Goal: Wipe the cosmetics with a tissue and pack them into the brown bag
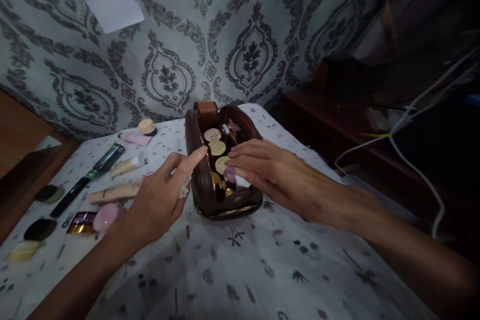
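Observation:
A brown toiletry bag (198,180) with a brass zipper lies unzipped on the bedspread. Inside it are several round-lidded containers (216,148), small gold caps (229,192), a purple cap (229,175) and a white item (242,180) partly covered by fingers. My left hand (159,197) is at the bag's left side, its index finger stretched toward the rim. The other fingers curl round a crumpled whitish wad (185,187), whose material is unclear. My right hand (272,170) reaches over the right rim, fingers outstretched above the contents, close to the purple cap.
On the left lie a black tube (69,197), a beige tube (114,193), a pink round item (107,217), a pink tube (135,138), a jar (147,127) and compacts (39,230). Patterned curtain (168,75) hangs behind. A white cable (416,172) dangles right.

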